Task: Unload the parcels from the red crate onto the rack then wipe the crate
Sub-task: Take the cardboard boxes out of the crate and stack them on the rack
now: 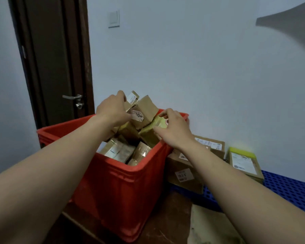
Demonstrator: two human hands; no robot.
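Note:
A red plastic crate (120,187) stands in front of me, filled with several brown cardboard parcels (120,150). My left hand (113,110) grips a small brown parcel with a white label (132,99) at the top of the pile. Below it leans a larger brown parcel marked with a numbered label (144,111). My right hand (173,129) closes its fingers on a yellow-green parcel (157,124) at the crate's far right corner. The blue perforated rack (289,189) lies low to the right and carries parcels.
Three parcels rest on the rack beside the crate: a big brown box (183,175), another box behind it (213,143) and one with a yellow top (243,161). A dark door (56,67) stands at the left. A pale cloth (211,228) lies on the floor.

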